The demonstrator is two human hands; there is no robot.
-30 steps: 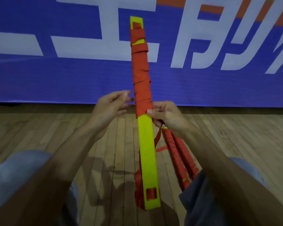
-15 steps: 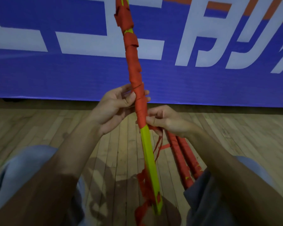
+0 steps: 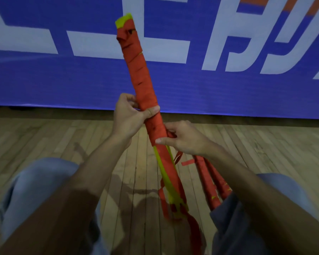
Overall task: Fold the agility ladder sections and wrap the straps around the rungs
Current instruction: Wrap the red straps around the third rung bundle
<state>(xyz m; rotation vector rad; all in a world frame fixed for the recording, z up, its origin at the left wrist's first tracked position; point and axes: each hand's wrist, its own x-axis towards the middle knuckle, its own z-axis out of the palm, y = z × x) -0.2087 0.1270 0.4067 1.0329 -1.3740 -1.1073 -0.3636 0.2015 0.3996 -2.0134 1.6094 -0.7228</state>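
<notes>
Indoor sports hall: wooden plank floor (image 3: 63,137), big blue banner (image 3: 63,85) with white lettering along wall.

Yellow-green rung (image 3: 166,173) wrapped in orange-red strap (image 3: 144,80); blue banner (image 3: 63,85) with white lettering.

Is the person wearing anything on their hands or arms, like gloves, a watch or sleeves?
No. The left hand and right hand are bare: no gloves, rings or watch show. The forearms are uncovered too, with no sleeves in view.

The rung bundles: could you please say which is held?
The bundle gripped by the left hand and right hand; the other two lie on the floor.
</notes>
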